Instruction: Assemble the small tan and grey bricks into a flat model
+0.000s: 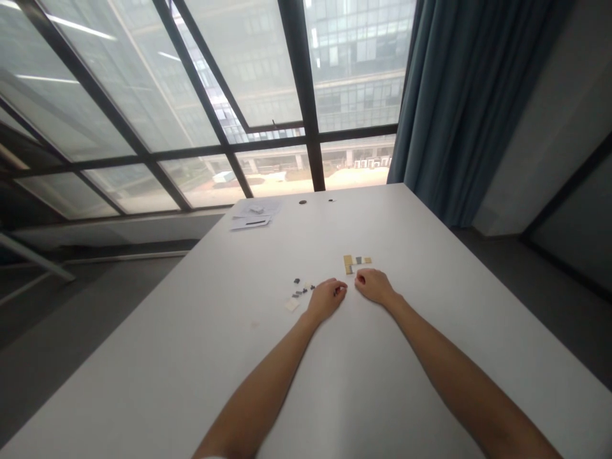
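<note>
Small flat tan, white and grey pieces [348,261] lie joined or side by side in an angled shape on the white table. Just in front of them, my right hand [375,285] is closed, its fingers curled down by the near end of the shape. What it holds, if anything, is hidden. My left hand [327,298] is closed too, thumb and fingers pinched, with a hint of something small and dark between them. Left of it lie several small dark pieces [297,294] and a flat cream piece [291,305].
The white table [201,344] reaches to the windows. Papers with a dark pen-like strip [255,223] lie at the far left corner. A dark round spot [303,202] and a small dark-and-white item [331,201] are near the far edge. A blue curtain [459,115] hangs at right.
</note>
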Available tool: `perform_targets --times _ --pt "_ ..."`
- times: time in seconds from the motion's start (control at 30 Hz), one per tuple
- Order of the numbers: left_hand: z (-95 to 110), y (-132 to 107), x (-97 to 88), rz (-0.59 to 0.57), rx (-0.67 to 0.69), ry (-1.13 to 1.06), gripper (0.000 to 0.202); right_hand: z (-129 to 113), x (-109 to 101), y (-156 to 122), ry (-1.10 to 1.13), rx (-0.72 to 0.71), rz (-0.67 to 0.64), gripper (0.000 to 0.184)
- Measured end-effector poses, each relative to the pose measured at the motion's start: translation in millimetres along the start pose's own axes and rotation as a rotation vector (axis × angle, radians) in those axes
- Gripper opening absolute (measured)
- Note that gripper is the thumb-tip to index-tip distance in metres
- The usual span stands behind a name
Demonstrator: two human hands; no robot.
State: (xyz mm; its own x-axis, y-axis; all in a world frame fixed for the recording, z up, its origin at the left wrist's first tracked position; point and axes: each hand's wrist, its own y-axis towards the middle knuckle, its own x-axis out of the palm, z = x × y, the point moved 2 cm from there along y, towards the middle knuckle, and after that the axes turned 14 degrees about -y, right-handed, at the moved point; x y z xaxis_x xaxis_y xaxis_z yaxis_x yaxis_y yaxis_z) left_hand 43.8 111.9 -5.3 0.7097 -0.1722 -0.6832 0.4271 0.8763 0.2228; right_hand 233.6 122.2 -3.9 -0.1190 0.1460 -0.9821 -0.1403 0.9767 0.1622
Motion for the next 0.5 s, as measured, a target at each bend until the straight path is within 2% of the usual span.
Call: perform_targets --times 0.17,0.5 --pt "1.0 -0.4 0.1 -0.009 -0.007 0.006 0.026 -2.1 -3.6 -1.6 -0.016 -0.059 -0.012 0.019" --pt "-0.4 -1.1 -0.6 -0.004 -0.003 0.01 0.026 -1.4 -1.2 -0.6 -0.002 -0.049 -0.01 0.019"
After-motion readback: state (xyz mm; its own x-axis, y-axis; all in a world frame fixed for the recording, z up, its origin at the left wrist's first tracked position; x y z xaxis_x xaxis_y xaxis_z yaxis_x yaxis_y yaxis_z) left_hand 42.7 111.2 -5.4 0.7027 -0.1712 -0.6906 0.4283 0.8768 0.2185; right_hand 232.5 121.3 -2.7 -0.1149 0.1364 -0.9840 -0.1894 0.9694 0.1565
